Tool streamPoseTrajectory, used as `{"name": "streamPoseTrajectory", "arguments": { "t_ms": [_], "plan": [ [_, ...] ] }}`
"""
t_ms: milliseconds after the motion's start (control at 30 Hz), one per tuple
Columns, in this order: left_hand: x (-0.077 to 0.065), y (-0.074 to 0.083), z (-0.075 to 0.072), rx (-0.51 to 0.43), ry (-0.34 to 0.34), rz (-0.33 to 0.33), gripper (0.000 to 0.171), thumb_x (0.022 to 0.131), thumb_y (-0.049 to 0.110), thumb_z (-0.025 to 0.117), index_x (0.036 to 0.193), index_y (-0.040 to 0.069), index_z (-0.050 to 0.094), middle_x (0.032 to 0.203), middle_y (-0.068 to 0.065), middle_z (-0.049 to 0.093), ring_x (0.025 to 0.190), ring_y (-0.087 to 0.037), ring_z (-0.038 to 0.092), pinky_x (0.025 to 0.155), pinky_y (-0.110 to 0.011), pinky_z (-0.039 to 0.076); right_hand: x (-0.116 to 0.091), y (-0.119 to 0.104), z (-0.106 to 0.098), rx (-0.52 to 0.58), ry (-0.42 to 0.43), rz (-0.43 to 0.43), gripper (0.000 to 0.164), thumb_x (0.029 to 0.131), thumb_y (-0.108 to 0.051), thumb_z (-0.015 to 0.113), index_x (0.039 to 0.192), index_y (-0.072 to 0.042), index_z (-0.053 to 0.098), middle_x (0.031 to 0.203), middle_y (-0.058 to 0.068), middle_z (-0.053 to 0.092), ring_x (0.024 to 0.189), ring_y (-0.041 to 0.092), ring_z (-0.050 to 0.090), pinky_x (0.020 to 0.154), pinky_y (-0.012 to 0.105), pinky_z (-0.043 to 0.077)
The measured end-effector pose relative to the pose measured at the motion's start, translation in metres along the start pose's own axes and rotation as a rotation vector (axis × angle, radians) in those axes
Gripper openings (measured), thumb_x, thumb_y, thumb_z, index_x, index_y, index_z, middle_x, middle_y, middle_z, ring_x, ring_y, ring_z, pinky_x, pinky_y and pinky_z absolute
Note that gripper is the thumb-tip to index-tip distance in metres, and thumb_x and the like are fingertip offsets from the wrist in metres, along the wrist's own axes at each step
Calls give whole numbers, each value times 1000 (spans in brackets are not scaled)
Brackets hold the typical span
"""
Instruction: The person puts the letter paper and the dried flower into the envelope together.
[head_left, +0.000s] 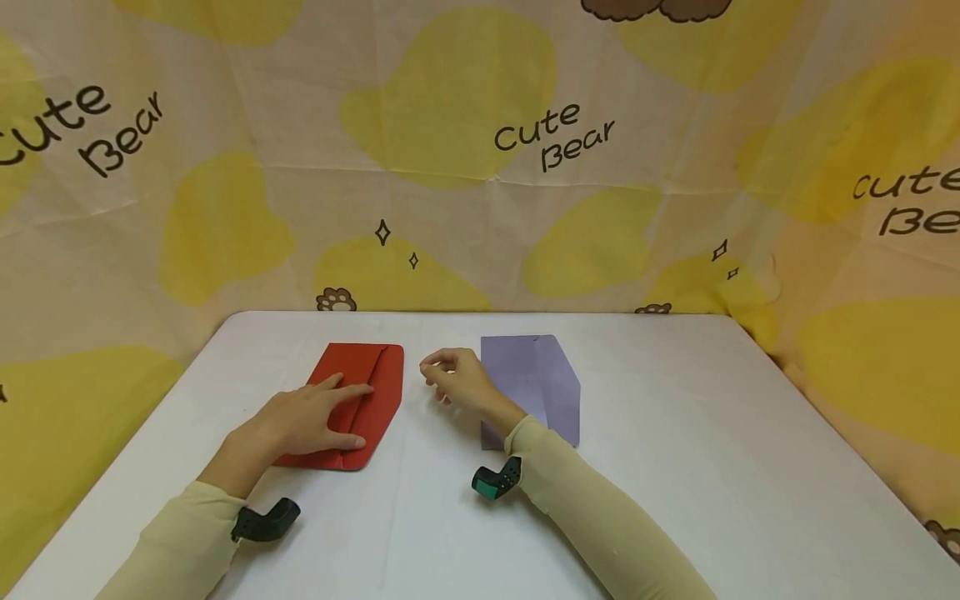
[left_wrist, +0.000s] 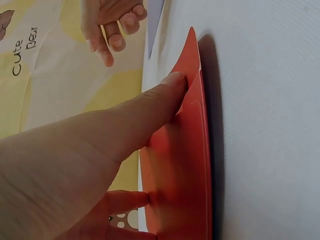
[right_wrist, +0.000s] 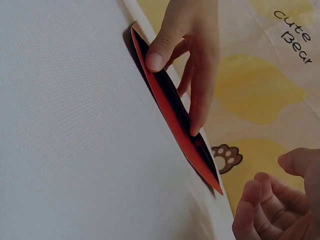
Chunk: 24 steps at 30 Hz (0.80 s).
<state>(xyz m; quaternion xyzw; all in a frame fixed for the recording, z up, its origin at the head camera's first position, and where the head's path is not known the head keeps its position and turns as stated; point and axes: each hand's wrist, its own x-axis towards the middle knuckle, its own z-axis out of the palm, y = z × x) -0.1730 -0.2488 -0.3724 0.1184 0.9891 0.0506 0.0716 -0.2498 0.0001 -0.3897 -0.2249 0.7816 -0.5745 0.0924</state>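
My left hand (head_left: pixel 303 423) rests on a red envelope (head_left: pixel 387 383) lying on the left half of the table, its fingers spread and its thumb on the flap side. In the left wrist view the thumb presses on the red paper (left_wrist: pixel 180 145) near its pointed corner. A dark gap shows along the envelope (right_wrist: pixel 167 111) in the right wrist view. My right hand (head_left: pixel 462 382) hovers between the two envelopes, fingers loosely curled with nothing in them. Beneath its wrist lies a purple envelope (head_left: pixel 517 367), partly covered by the right forearm.
Both envelopes lie on a white table (head_left: pixel 675 467) with rounded far corners. A yellow patterned cloth (head_left: pixel 465 233) hangs behind the table and along its sides. Each sleeve carries a black wrist camera (head_left: pixel 267 522).
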Motion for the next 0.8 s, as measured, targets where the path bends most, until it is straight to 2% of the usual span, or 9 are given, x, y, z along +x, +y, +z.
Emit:
{"name": "streamPoseTrajectory", "arguments": {
  "t_ms": [233, 333, 600, 700, 800],
  "plan": [
    [0, -1, 2, 10, -7, -1, 85, 81, 64, 72, 152, 29, 44, 154, -33, 40, 127, -58, 52, 90, -69, 50, -2, -3, 0, -21, -26, 7, 27, 100, -12, 59, 116, 9, 67, 88, 23, 67, 55, 10, 54, 53, 22, 47],
    [0, -2, 3, 5, -7, -7, 89, 80, 66, 72, 154, 28, 40, 155, -33, 39, 128, -58, 51, 89, -69, 50, 2, 3, 1, -24, -18, 7, 26, 100, -12, 60, 114, 7, 69, 85, 18, 66, 54, 10, 54, 51, 20, 46],
    [1, -2, 2, -40, 10, -28, 91, 82, 71, 66, 155, 23, 40, 155, -28, 42, 130, -55, 51, 91, -68, 50, 3, 8, -1, -21, 3, -10, 24, 99, -9, 60, 113, 9, 68, 84, 22, 67, 52, 10, 52, 48, 19, 45],
    [2, -1, 1, -58, 37, -27, 87, 84, 70, 65, 153, 21, 43, 154, -27, 43, 130, -53, 50, 91, -68, 50, 4, 8, -2, -20, 8, -17, 24, 99, -9, 60, 112, 10, 68, 82, 20, 67, 51, 9, 53, 48, 20, 45],
    [1, -1, 0, -65, 96, -12, 81, 87, 64, 66, 151, 18, 46, 151, -27, 47, 130, -52, 51, 91, -68, 50, 4, 7, -4, -17, 14, -17, 24, 98, -8, 61, 112, 9, 69, 80, 15, 66, 51, 10, 53, 48, 20, 46]
  ]
}}
